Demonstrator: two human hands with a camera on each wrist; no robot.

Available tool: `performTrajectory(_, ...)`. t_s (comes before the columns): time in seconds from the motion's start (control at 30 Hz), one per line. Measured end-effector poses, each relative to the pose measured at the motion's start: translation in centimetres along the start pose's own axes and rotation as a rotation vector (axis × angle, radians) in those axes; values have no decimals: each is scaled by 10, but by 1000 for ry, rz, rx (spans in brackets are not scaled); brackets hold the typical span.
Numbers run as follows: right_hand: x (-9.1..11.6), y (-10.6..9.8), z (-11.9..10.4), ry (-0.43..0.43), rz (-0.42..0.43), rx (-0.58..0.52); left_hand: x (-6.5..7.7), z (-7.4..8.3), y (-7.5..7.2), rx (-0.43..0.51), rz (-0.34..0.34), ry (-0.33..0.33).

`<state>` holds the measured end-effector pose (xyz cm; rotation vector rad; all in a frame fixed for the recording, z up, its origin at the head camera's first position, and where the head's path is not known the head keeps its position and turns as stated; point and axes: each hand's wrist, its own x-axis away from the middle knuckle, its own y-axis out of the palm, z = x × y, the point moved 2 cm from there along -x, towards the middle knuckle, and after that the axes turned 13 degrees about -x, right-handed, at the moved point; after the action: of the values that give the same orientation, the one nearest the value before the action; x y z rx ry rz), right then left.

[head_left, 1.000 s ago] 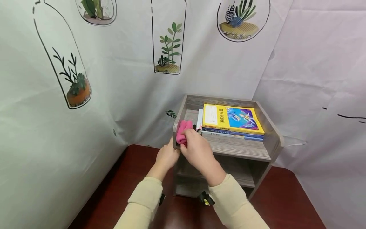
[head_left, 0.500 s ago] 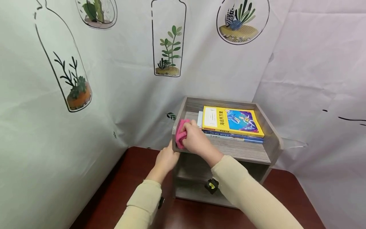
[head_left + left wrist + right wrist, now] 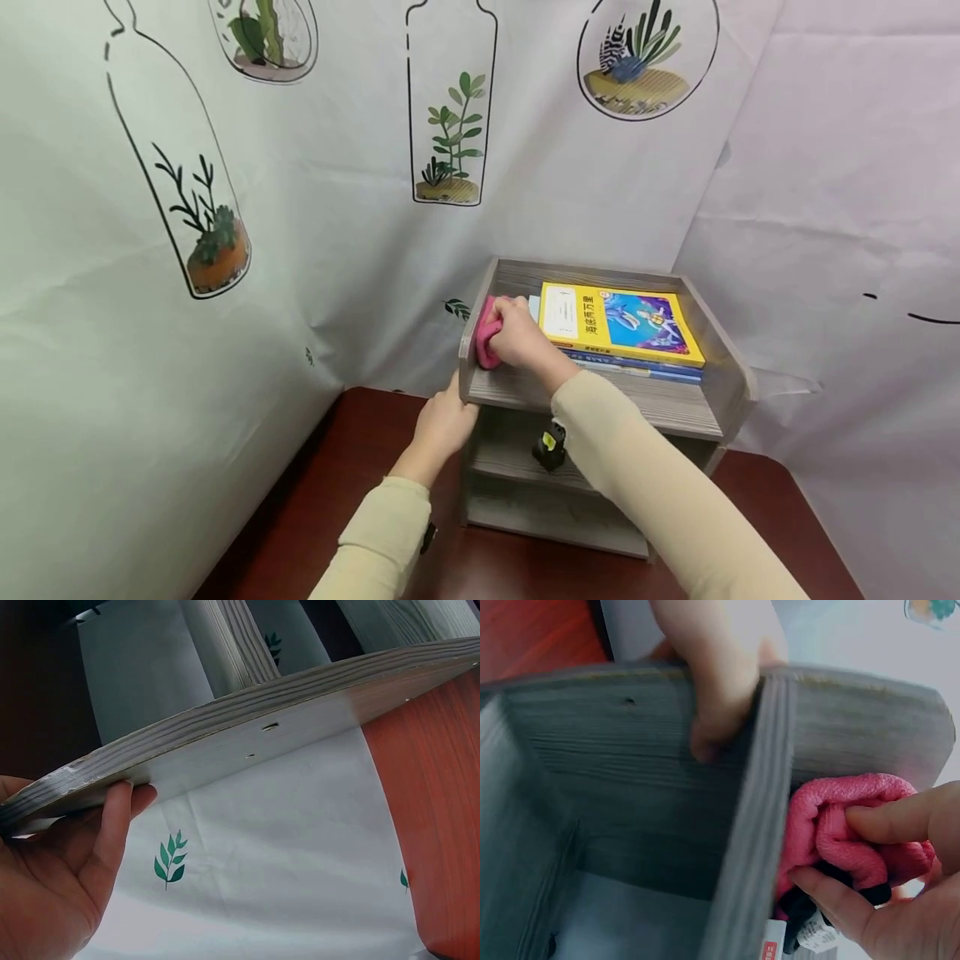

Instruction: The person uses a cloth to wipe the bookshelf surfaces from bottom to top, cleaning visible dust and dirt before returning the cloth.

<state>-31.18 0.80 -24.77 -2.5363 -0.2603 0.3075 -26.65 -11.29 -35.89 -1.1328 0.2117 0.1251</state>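
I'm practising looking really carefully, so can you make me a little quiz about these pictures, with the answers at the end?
1. What colour is the cloth in the right fingers?
2. True or false: the yellow book lies at the bottom of its stack.
3. What are the left fingers holding?
A) a blue book
B) a grey side panel
C) the table edge

Key:
1. Pink.
2. False; the yellow book is on top.
3. B.

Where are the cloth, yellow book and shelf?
Cloth (image 3: 840, 847): right wrist view, on a pink fold.
Yellow book (image 3: 622, 323): head view, middle of its cover.
Shelf (image 3: 678, 407): head view, front of its top board.
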Motion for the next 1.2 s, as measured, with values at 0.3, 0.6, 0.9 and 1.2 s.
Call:
performTrajectory(0.3, -26, -4, 2, 110, -10, -66, 2, -2, 3, -7, 14, -22)
performTrajectory(0.6, -44, -7, 9, 153, 7, -93, 2, 0, 3, -16, 36, -18)
performTrajectory(0.9, -58, -14, 10, 196, -30, -128, 1, 2, 2, -29, 54, -8)
performTrajectory(1.2, -70, -17, 17, 174, 21, -53, 4, 4, 3, -14, 56, -4)
